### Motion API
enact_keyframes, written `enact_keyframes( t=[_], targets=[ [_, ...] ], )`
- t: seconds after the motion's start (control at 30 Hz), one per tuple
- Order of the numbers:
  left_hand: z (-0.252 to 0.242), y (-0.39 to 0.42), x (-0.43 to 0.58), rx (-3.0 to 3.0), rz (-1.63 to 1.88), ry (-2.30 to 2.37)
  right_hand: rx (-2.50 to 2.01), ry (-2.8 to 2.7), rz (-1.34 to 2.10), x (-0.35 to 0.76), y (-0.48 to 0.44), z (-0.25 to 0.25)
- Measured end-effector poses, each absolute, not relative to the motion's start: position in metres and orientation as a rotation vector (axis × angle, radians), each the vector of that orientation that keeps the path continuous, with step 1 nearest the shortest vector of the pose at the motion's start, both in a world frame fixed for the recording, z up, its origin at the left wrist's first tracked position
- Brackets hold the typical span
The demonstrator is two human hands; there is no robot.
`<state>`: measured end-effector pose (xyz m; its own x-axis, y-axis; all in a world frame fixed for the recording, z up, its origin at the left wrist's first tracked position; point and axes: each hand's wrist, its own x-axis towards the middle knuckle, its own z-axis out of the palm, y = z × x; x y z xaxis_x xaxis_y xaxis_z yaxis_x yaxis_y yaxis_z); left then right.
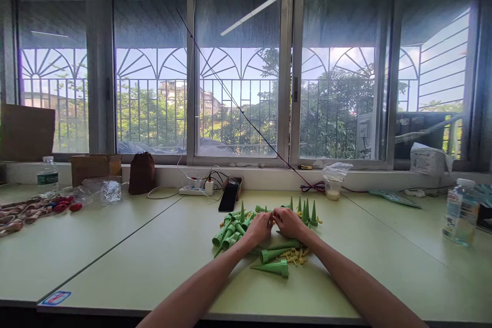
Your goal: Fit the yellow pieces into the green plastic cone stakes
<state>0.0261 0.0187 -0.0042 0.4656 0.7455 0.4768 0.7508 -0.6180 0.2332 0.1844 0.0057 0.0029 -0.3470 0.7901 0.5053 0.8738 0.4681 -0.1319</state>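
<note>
My left hand [260, 228] and my right hand [287, 221] meet over the pile at the middle of the table. Fingers of both are closed around something small and yellowish between them, too small to make out. Green cones [229, 233] lie heaped to the left of my left hand. Several upright green cones [306, 212] stand beyond and right of my right hand. Nearer the front edge, a green cone [273, 268] lies on its side, its point to the left. Small yellow pieces [295, 255] are scattered beside it, under my right forearm.
Behind the pile, a black phone [228, 197] leans near a power strip [196, 191]. A plastic cup [333, 184] stands by the sill, a bottle [460, 212] at right. Brown bag [142, 173], cardboard box [95, 167] and red items [63, 205] are at left.
</note>
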Motion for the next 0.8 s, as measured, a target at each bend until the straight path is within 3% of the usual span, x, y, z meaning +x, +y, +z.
enact_keyframes(
  t=[0.8],
  targets=[
    [-0.0054, 0.0191, 0.025, -2.66, -0.795, -1.402, -1.384, -2.219, -0.169, 0.1841, 0.0076, 0.0018]
  ],
)
